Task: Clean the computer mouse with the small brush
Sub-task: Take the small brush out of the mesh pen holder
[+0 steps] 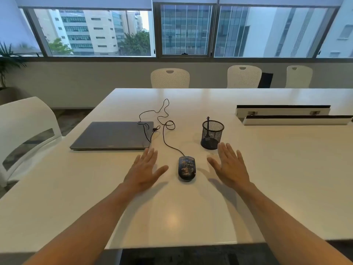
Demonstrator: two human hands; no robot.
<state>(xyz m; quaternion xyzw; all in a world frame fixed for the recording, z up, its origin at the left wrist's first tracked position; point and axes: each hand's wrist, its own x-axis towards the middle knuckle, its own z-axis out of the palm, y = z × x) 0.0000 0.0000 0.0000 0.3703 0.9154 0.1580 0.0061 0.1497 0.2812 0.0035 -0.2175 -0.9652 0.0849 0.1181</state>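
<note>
A dark wired computer mouse (187, 168) with a blue and orange pattern lies on the white table (277, 178). Its black cable (164, 119) loops back toward a closed grey laptop (112, 135). A black mesh pen cup (212, 134) stands behind and to the right of the mouse, with a thin dark handle, apparently the small brush (208, 119), sticking out of it. My left hand (145, 172) is spread flat just left of the mouse, fingers straight, holding nothing. My right hand (230, 166) is spread the same way just right of the mouse, in front of the cup.
Two long white cable-tray lids (286, 115) lie at the back right of the table. White chairs stand at the far side (170, 78) and at the left (24, 131). A potted plant (7, 62) stands in the left corner under the windows.
</note>
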